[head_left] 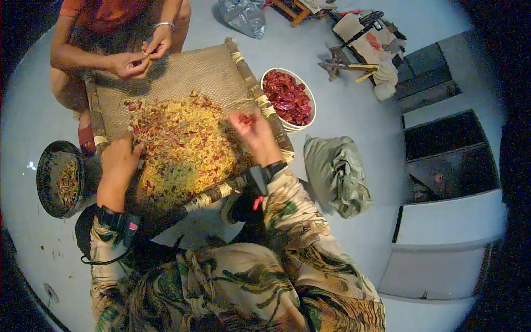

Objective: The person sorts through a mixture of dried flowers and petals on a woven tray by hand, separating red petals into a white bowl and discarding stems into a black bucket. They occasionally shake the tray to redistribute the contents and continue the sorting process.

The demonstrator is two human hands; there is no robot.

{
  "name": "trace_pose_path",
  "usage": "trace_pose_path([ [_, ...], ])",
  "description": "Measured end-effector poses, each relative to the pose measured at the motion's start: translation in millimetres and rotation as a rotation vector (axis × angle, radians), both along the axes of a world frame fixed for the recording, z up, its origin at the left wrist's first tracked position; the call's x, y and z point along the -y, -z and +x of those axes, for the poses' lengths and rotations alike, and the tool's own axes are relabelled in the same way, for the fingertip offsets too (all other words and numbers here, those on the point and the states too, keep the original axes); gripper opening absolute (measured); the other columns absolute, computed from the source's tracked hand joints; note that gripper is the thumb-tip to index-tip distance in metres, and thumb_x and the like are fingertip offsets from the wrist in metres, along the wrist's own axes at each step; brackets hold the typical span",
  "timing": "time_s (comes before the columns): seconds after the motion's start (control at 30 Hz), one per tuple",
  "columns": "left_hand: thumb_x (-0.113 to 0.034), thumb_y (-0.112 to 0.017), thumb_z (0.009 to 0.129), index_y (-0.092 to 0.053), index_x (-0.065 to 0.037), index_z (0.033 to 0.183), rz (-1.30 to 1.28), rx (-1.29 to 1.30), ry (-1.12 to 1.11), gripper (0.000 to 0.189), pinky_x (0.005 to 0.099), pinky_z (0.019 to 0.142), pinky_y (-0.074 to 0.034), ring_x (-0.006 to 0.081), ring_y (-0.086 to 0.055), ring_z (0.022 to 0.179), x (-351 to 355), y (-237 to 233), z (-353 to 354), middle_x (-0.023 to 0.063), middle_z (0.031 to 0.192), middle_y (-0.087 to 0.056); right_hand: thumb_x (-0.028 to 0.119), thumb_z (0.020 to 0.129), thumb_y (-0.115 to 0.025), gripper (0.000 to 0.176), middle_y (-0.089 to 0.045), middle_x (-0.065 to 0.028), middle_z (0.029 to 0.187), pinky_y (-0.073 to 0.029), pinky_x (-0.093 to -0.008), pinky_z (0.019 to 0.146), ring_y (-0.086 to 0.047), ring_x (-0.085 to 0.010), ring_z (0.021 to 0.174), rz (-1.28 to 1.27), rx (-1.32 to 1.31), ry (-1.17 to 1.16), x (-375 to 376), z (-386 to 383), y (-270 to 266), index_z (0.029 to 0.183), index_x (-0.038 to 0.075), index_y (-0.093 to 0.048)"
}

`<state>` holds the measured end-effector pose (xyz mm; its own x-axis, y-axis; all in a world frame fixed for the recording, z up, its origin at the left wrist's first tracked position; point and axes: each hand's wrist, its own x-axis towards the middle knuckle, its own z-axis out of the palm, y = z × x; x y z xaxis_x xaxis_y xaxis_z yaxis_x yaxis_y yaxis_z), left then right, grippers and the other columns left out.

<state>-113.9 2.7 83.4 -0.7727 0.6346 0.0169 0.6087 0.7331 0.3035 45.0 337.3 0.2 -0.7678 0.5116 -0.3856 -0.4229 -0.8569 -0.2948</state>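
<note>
A woven tray [193, 63] in a wooden frame bears a spread of yellow bits mixed with dark red pieces [191, 130]. At the left edge of this spread, my left hand [120, 159] reaches down with its fingers partly bent; what lies under the fingertips is hidden. Above the tray's right side, my right hand [251, 130] is palm up, fingers curled around small red pieces [246, 120]. Just right of it, outside the frame, stands a white bucket [313, 110] full of dark red pieces.
Across the tray a co-worker in a red shirt [113, 15] holds both hands together over its far left corner. A black basin [41, 185] stands at left, a greenish sack [334, 171] at right. Farther back are a plastic bag [243, 16] and a cluttered chair [359, 41].
</note>
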Motion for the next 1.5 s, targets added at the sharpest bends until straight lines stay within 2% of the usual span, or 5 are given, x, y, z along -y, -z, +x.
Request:
trace_pose_path([
  [0.2,-0.03,-0.06,0.076,-0.055,-0.002,0.088,0.015,0.001,0.006,0.031,0.0469,0.067,-0.046,0.0381,-0.059,0.077,3,4,0,0.0216,0.08,-0.061,0.026,0.088,-0.051,0.039,-0.053,-0.0183,0.109,-0.042,-0.0429,0.094,-0.053,-0.0294,0.102,0.371,-0.145,0.236,-62,23,-106,0.11,-0.006,-0.043],
  [0.33,-0.034,-0.058,0.078,-0.058,-0.003,0.089,0.005,-0.03,0.0,0.034,0.0463,0.065,-0.046,0.0383,-0.059,0.075,2,6,-3,0.0216,0.08,-0.061,0.016,0.092,-0.04,0.031,-0.053,-0.0165,0.112,-0.044,-0.0347,0.092,-0.055,-0.0254,0.1,1.6,0.464,-0.035,-58,40,-73,0.114,-0.006,-0.044],
  [0.43,-0.037,-0.056,0.079,-0.06,-0.003,0.092,0.053,-0.049,0.021,0.036,0.0464,0.064,-0.047,0.0385,-0.059,0.073,3,9,-3,0.0222,0.08,-0.061,0.016,0.09,-0.045,0.025,-0.058,-0.0145,0.102,-0.047,-0.0323,0.085,-0.057,-0.0226,0.09,0.708,0.555,-0.169,-37,15,-53,0.104,-0.004,-0.05],
  [0.93,-0.04,-0.054,0.08,-0.056,-0.006,0.099,0.007,-0.01,0.024,0.039,0.0472,0.068,-0.047,0.0371,-0.059,0.081,5,15,-9,0.0204,0.088,-0.061,0.023,0.078,-0.06,0.023,-0.061,-0.018,0.085,-0.046,-0.0421,0.067,-0.058,-0.0343,0.078,2.369,0.687,-0.769,132,-55,-2,0.095,0.008,-0.059],
  [1.5,-0.025,-0.058,0.076,-0.055,-0.002,0.078,0.203,-0.101,0.055,0.023,0.0443,0.064,-0.046,0.0349,-0.059,0.072,10,14,1,0.0178,0.074,-0.06,0.025,0.077,-0.062,0.027,-0.062,-0.0183,0.092,-0.046,-0.0388,0.074,-0.059,-0.0331,0.086,2.185,0.913,-0.77,122,-50,-18,0.096,0.005,-0.063],
])
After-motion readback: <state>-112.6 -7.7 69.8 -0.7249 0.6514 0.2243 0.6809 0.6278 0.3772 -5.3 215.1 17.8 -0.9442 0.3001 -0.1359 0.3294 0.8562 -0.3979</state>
